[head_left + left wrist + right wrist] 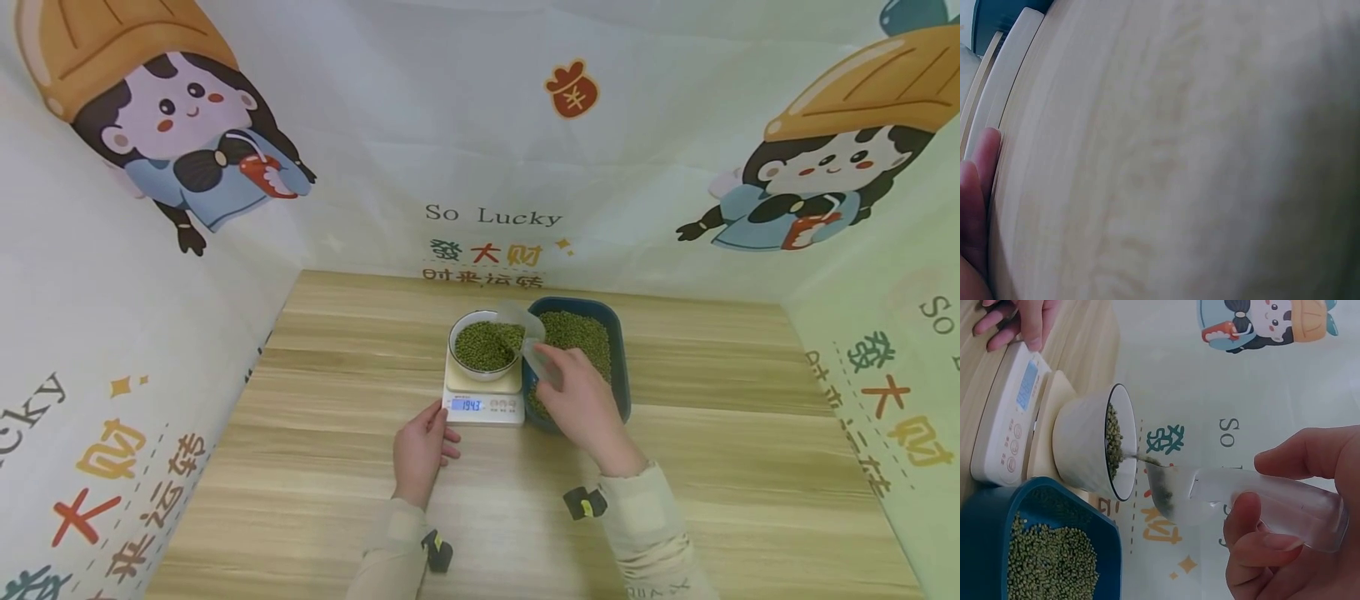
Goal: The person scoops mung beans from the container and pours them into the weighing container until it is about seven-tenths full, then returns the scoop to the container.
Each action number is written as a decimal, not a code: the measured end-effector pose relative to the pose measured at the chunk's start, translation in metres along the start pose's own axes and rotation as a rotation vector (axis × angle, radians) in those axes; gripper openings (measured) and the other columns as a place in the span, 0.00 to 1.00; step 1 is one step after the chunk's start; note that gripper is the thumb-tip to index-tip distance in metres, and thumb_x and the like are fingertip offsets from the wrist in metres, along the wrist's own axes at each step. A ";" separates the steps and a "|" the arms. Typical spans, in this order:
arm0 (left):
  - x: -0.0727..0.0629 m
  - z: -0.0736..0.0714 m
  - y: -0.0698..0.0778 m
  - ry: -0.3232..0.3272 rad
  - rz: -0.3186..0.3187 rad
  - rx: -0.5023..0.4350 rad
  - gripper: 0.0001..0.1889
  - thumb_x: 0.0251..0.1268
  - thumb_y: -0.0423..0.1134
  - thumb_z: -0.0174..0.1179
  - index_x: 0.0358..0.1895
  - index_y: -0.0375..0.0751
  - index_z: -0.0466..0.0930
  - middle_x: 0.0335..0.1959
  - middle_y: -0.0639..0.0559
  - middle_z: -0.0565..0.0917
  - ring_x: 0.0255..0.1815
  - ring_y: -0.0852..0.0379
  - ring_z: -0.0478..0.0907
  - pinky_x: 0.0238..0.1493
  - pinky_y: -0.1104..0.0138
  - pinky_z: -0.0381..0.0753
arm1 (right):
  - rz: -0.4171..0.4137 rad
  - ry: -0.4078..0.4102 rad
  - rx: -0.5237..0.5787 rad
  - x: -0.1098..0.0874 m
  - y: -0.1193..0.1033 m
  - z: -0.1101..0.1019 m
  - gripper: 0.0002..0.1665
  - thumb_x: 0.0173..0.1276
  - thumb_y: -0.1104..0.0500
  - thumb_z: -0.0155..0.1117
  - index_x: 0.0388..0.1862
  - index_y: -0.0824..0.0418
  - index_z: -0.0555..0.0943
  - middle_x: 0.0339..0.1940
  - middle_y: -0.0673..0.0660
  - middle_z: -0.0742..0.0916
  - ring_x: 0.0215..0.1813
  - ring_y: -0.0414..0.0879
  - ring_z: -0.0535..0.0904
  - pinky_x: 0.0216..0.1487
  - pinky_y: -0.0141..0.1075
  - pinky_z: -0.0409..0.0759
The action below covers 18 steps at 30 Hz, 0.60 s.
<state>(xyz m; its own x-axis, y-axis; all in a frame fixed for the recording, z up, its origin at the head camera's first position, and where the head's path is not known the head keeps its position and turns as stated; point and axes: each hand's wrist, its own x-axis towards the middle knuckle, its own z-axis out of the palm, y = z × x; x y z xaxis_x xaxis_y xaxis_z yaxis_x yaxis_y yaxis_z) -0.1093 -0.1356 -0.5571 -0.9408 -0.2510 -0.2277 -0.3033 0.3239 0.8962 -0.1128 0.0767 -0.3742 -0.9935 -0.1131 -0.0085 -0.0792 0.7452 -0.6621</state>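
Note:
My right hand (588, 404) grips the handle of a clear plastic scoop (1210, 487), tilted over a white bowl (1079, 434) with a dark rim. Green beans (480, 346), like mung beans, fill much of the bowl, and a thin stream of them runs from the scoop's lip into it. Under the bowl is a white kitchen scale (483, 408) with a lit display reading about 194.3. At the scale's front left corner, the fingertips of my left hand (418, 454) touch its edge, the other fingers loosely bent.
A dark blue tub (621, 375) of the same green beans stands right beside the scale, partly under my right hand. Everything stands on a wood-grain table (337, 367). A printed cloth backdrop (450, 142) encloses the back and sides.

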 end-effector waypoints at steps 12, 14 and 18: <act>-0.001 0.001 0.001 0.000 -0.015 -0.006 0.19 0.67 0.47 0.47 0.58 0.46 0.71 0.19 0.53 0.80 0.13 0.59 0.78 0.09 0.72 0.74 | 0.002 -0.002 -0.020 -0.002 0.000 -0.001 0.28 0.60 0.59 0.53 0.61 0.51 0.69 0.48 0.54 0.74 0.37 0.46 0.72 0.22 0.34 0.71; 0.000 0.001 0.001 -0.002 -0.015 -0.003 0.19 0.67 0.47 0.47 0.58 0.46 0.71 0.19 0.53 0.80 0.13 0.59 0.77 0.10 0.72 0.74 | -0.002 0.001 -0.027 -0.002 0.000 -0.001 0.28 0.60 0.59 0.53 0.61 0.51 0.69 0.48 0.54 0.74 0.36 0.45 0.72 0.22 0.34 0.70; 0.000 0.001 0.000 0.002 -0.010 -0.010 0.19 0.67 0.47 0.47 0.58 0.46 0.71 0.19 0.52 0.80 0.13 0.58 0.78 0.10 0.70 0.75 | -0.008 0.009 -0.039 -0.001 0.000 -0.002 0.27 0.60 0.59 0.53 0.61 0.53 0.69 0.47 0.54 0.74 0.34 0.45 0.72 0.22 0.33 0.70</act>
<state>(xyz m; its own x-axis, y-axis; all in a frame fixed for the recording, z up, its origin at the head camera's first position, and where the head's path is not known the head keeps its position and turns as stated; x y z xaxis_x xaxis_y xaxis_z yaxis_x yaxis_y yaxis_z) -0.1096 -0.1347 -0.5570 -0.9374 -0.2559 -0.2362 -0.3114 0.3119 0.8976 -0.1115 0.0782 -0.3734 -0.9936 -0.1131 0.0032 -0.0896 0.7695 -0.6324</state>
